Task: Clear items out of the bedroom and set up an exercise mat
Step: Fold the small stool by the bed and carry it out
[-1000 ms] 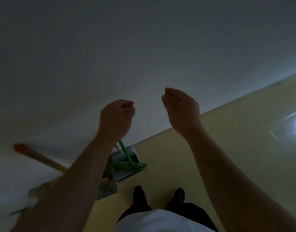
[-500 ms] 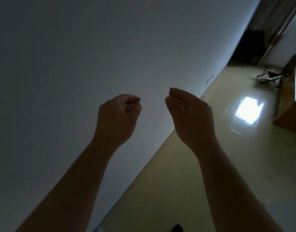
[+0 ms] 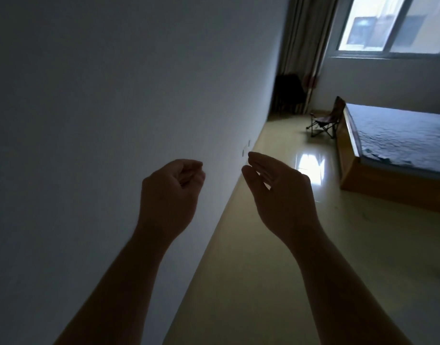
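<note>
The folding chair [image 3: 324, 120] stands on the floor [image 3: 258, 257] at the far end of the room, just beside the far left corner of the bed [image 3: 353, 178] and near the curtain [image 3: 306, 46]. It is well apart from both hands, beyond and to the right of them, and neither hand touches it.

The left hand [image 3: 170, 195] is raised in front of the grey wall [image 3: 102, 95], its fingers curled into the palm with the thumb lying against them, and it holds nothing. The right hand [image 3: 278, 192] is raised level with it and close beside it, with a gap between the two. Its fingers are straight and pressed together, slightly cupped, the palm turned toward the left hand, and it too holds nothing.

The bed runs along the right edge of the floor, with a wooden frame and a dark blue textured cover. A window [image 3: 393, 23] sits above it, and its light makes a bright patch on the glossy floor between the right hand and the bed. A dark shape [image 3: 287, 93] fills the far corner under the curtain; what it is cannot be told.
</note>
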A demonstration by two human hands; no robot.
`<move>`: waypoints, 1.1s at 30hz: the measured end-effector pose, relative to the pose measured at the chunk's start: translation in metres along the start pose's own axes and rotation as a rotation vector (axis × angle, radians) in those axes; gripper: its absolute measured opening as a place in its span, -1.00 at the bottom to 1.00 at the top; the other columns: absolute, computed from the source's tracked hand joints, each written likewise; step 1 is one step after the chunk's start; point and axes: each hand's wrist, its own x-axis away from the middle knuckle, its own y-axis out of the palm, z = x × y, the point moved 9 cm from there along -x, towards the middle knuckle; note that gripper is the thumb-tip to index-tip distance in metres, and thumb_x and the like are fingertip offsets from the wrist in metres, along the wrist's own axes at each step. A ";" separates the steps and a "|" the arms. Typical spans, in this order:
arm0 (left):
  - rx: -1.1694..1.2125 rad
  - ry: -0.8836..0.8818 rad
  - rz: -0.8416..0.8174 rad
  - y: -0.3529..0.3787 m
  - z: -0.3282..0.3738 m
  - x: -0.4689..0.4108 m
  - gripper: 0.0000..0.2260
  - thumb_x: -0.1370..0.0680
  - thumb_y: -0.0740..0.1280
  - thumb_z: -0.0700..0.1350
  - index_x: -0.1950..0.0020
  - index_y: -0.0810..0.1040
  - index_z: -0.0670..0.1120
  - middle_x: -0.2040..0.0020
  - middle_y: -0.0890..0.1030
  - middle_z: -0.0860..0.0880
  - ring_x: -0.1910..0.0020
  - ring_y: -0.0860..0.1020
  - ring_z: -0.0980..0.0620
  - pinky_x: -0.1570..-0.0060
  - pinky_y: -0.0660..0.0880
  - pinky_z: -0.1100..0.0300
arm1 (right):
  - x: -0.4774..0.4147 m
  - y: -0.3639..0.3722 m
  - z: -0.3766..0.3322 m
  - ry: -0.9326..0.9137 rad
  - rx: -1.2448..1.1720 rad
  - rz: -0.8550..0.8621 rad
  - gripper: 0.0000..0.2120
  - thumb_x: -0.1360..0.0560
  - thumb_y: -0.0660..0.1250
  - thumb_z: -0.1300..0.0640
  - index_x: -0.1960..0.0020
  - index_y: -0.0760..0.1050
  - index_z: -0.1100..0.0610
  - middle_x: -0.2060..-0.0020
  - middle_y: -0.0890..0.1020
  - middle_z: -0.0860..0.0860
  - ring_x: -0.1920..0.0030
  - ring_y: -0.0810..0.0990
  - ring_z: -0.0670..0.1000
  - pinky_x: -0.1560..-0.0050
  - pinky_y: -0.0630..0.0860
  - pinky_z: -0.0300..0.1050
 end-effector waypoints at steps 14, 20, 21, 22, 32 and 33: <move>0.108 0.106 -0.244 0.195 -0.061 -0.237 -0.79 -0.56 0.41 -0.05 -0.18 0.65 -0.04 -0.01 0.69 0.09 0.09 0.59 0.29 0.01 0.45 0.47 | -0.209 0.044 0.140 0.115 0.197 0.183 -0.63 -0.58 0.35 -0.06 -0.35 0.55 0.02 -0.20 0.66 -0.11 -0.15 0.65 -0.12 -0.24 0.57 -0.09; 0.192 0.192 -0.363 0.279 -0.051 -0.335 -0.80 -0.56 0.42 -0.05 -0.17 0.66 -0.01 0.04 0.66 0.17 0.11 0.56 0.42 0.04 0.44 0.58 | -0.294 0.039 0.191 0.181 0.245 0.314 -0.64 -0.58 0.34 -0.06 -0.33 0.56 0.03 -0.18 0.67 -0.10 -0.16 0.64 -0.15 -0.23 0.57 -0.07; 0.197 0.202 -0.378 0.294 -0.051 -0.348 -0.80 -0.56 0.42 -0.05 -0.17 0.66 -0.01 0.04 0.66 0.17 0.11 0.57 0.42 0.06 0.43 0.60 | -0.307 0.040 0.201 0.191 0.254 0.323 -0.64 -0.58 0.34 -0.07 -0.33 0.56 0.03 -0.19 0.67 -0.09 -0.16 0.64 -0.14 -0.23 0.58 -0.07; 0.206 0.212 -0.391 0.308 -0.051 -0.359 -0.80 -0.56 0.42 -0.04 -0.17 0.66 -0.01 0.03 0.67 0.17 0.10 0.58 0.41 0.05 0.43 0.61 | -0.318 0.041 0.211 0.194 0.261 0.328 -0.64 -0.59 0.34 -0.07 -0.33 0.56 0.04 -0.19 0.66 -0.09 -0.16 0.65 -0.12 -0.23 0.58 -0.07; 0.168 0.269 -0.451 0.470 -0.064 -0.481 -0.80 -0.55 0.42 -0.05 -0.16 0.67 -0.01 0.01 0.70 0.13 0.09 0.60 0.39 0.03 0.44 0.60 | -0.454 0.042 0.362 0.218 0.252 0.400 -0.63 -0.59 0.34 -0.04 -0.34 0.56 0.08 -0.20 0.66 -0.04 -0.17 0.64 -0.12 -0.22 0.59 -0.06; 0.154 0.272 -0.448 0.487 -0.064 -0.497 -0.80 -0.55 0.42 -0.05 -0.16 0.67 -0.01 0.01 0.70 0.13 0.10 0.59 0.39 0.03 0.43 0.61 | -0.473 0.042 0.378 0.222 0.241 0.394 -0.62 -0.59 0.33 -0.04 -0.34 0.55 0.09 -0.21 0.65 -0.04 -0.18 0.64 -0.11 -0.22 0.59 -0.05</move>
